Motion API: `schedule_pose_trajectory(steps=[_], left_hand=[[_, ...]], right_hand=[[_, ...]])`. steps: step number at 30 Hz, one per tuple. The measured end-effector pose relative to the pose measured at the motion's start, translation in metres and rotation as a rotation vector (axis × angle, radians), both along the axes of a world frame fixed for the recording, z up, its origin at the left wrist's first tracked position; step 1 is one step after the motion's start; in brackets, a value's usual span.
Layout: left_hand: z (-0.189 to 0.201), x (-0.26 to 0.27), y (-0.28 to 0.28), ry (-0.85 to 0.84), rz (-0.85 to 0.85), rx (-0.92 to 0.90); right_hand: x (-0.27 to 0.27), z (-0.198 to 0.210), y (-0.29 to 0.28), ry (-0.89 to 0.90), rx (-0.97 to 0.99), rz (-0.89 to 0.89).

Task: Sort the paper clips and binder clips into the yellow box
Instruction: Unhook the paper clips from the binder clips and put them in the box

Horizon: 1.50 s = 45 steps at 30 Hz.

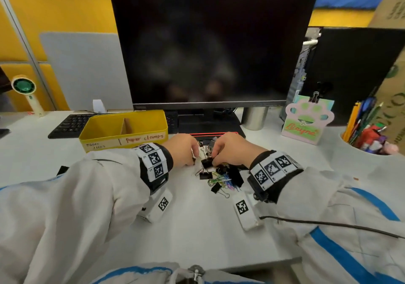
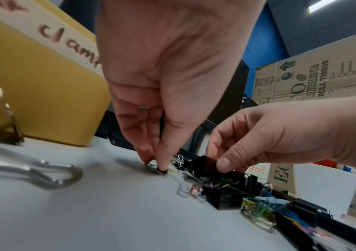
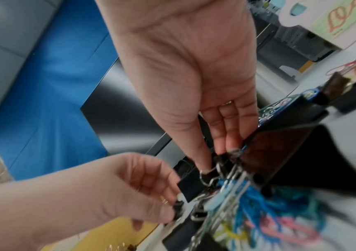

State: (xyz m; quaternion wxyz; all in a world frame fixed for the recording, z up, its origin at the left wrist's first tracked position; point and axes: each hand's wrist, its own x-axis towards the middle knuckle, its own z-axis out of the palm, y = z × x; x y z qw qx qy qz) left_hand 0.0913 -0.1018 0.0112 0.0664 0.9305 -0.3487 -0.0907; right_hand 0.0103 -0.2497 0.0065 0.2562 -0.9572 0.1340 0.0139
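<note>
On the smooth white desk [image 1: 197, 229], both hands' fingers [image 2: 162, 163] pinch glossy black binder clips [image 1: 206, 162].

2 hands are seen over the pile: the left hand [image 1: 183, 150] and the right hand [image 1: 230, 150]. 1 yellow box [image 1: 122, 130] is counted at far left, split by 1 divider [image 1: 126, 125] into 2 compartments. At least 5 black binder clips [image 1: 206, 175] are made out in the pile; the tangle hides the rest. The coloured paper clips [image 1: 221, 179] are bunched too tightly to be counted. 1 monitor [image 1: 210, 46], 1 keyboard [image 1: 70, 125] and 1 handheld fan [image 1: 24, 88] are also counted.
</note>
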Motion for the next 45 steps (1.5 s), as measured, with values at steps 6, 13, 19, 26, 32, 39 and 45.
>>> schedule_pose_trajectory(steps=[6,13,19,26,32,39,45], left_hand=[[0.002,-0.005,0.016,-0.121,0.053,0.125],[0.002,-0.014,0.007,0.005,-0.001,0.036],[-0.004,-0.018,-0.001,0.055,-0.04,0.098],[-0.005,-0.018,0.002,0.058,-0.06,0.08],[-0.006,-0.024,-0.004,-0.002,-0.087,0.091],[-0.013,-0.023,-0.009,0.094,-0.068,0.059],[-0.02,-0.028,-0.006,0.034,-0.01,0.125]], right_hand=[[-0.006,-0.006,-0.016,-0.077,0.075,-0.033],[-0.002,-0.007,-0.001,-0.063,0.099,-0.043],[-0.001,-0.008,0.006,0.056,-0.006,0.068],[-0.006,-0.006,-0.012,-0.039,0.104,0.007],[-0.016,-0.005,-0.026,-0.108,0.157,-0.036],[-0.036,0.018,-0.015,0.097,0.075,0.137],[-0.039,0.016,-0.015,0.189,0.027,0.076]])
